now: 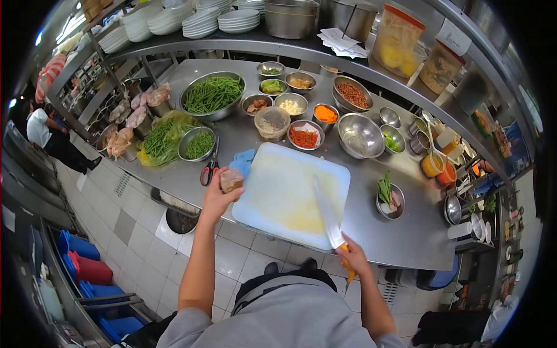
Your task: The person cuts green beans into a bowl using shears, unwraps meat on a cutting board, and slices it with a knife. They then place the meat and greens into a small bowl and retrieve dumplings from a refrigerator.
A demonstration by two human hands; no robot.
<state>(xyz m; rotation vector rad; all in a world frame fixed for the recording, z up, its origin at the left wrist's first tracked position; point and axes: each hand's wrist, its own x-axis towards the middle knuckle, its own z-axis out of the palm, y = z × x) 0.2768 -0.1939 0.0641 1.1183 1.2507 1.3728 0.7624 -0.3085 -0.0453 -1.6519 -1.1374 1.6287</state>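
Note:
My left hand (218, 197) is closed on a small brownish lump (231, 180) that looks wrapped in clear plastic, above the near left edge of the white cutting board (278, 197). In my right hand (354, 256) is the yellow handle of a kitchen knife (328, 214), its long blade angled across the right part of the board. Yellow stains mark the board's surface. Behind my left hand lie a blue cloth (242, 162) and red-and-black handled scissors (210, 169). The bottom of the lump is partly hidden by my fingers.
Beyond the board stand a large bowl of green beans (213, 96), a bowl of red strips (305, 137) and an empty steel bowl (361, 136). A bowl with leafy greens (390, 202) sits right. A shelf (232, 45) crosses overhead. Another person (47, 131) stands far left.

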